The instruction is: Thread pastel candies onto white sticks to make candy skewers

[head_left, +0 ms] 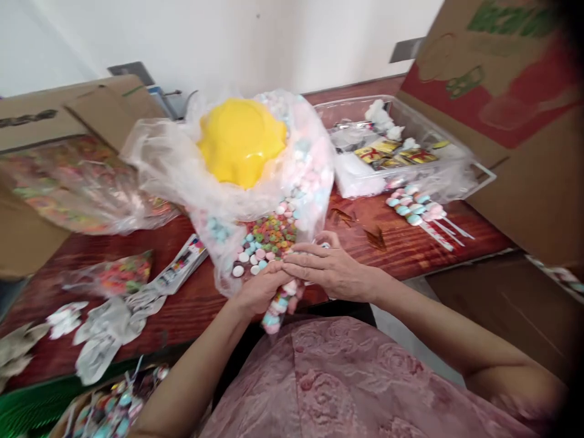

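Lap: pink flowered cloth [347, 377] fills the bottom of the view.
Left hand [258, 292]: curled around a stick of pink and blue sweets [278, 307], at the near edge of the counter [401, 243].
Right hand [326, 267]: fingers flat and together, laid over the top of the same stick, touching the left hand.
Bag [278, 182]: clear plastic, full of pastel sweets, just behind the hands; a yellow bowl [239, 143] sits in it.
Tray [410, 152]: clear, right of the bag; finished sticks [417, 207] lie before it.
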Demonstrator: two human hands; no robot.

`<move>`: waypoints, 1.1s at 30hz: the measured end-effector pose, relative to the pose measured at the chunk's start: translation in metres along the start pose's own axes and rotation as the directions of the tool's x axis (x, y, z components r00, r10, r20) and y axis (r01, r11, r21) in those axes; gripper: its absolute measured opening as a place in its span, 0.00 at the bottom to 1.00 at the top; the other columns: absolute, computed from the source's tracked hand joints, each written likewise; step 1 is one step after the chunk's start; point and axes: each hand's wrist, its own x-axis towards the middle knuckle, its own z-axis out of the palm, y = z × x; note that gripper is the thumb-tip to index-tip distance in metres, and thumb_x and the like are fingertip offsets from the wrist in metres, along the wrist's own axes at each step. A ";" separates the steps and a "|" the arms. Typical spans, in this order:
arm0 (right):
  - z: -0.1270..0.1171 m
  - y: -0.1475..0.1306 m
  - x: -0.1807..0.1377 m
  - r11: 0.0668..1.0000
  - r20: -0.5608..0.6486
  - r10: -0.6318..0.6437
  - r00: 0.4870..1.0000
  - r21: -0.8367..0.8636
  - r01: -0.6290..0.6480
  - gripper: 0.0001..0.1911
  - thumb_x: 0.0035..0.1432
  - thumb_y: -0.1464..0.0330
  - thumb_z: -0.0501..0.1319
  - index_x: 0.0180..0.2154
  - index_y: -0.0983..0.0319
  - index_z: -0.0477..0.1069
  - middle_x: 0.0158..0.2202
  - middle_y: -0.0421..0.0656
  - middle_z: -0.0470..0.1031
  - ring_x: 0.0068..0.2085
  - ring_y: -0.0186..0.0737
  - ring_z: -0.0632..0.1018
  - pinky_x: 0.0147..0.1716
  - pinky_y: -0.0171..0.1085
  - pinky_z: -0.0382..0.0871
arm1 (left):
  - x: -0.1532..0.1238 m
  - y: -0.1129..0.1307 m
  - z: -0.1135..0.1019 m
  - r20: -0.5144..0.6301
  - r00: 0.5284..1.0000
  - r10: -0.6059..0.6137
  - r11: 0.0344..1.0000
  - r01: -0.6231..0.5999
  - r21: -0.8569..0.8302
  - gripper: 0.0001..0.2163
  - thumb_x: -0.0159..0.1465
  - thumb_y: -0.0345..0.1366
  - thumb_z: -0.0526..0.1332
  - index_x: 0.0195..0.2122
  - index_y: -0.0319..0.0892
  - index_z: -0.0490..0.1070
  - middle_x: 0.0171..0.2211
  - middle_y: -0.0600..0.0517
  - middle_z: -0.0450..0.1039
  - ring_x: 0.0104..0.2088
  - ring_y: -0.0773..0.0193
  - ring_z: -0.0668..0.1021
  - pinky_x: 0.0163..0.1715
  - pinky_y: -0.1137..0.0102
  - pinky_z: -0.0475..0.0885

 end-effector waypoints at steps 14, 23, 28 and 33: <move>0.011 -0.017 -0.038 0.832 0.109 0.543 0.832 0.062 -0.551 0.08 0.64 0.70 0.55 0.37 0.59 0.74 0.37 0.42 0.79 0.44 0.41 0.71 0.43 0.45 0.50 | 0.020 -0.005 0.029 -0.003 0.919 0.395 0.386 -0.163 0.908 0.11 0.66 0.36 0.49 0.28 0.41 0.64 0.28 0.51 0.66 0.30 0.63 0.68 0.33 0.68 0.67; 0.005 -0.012 -0.059 0.956 -0.049 0.279 0.959 0.112 -0.273 0.09 0.59 0.75 0.54 0.35 0.60 0.72 0.25 0.37 0.73 0.38 0.38 0.71 0.49 0.49 0.50 | 0.024 0.005 0.030 0.061 0.996 -0.066 0.885 0.030 0.465 0.15 0.64 0.46 0.55 0.26 0.40 0.65 0.23 0.55 0.63 0.21 0.70 0.67 0.22 0.74 0.59; -0.005 0.043 -0.075 0.839 0.259 0.393 0.882 0.292 -0.459 0.07 0.64 0.66 0.60 0.38 0.56 0.77 0.37 0.39 0.78 0.42 0.38 0.72 0.43 0.41 0.54 | 0.034 -0.009 0.036 -0.058 0.951 0.304 0.645 -0.161 0.747 0.14 0.65 0.40 0.54 0.25 0.39 0.66 0.24 0.54 0.65 0.28 0.68 0.65 0.29 0.72 0.59; -0.011 0.140 -0.104 0.766 0.130 0.643 0.755 -0.095 -0.636 0.08 0.61 0.64 0.62 0.34 0.57 0.80 0.40 0.45 0.78 0.44 0.46 0.69 0.41 0.43 0.52 | 0.043 -0.018 0.033 -0.280 0.934 0.221 0.926 -0.111 0.362 0.15 0.61 0.46 0.58 0.24 0.40 0.64 0.20 0.57 0.60 0.21 0.72 0.61 0.22 0.74 0.57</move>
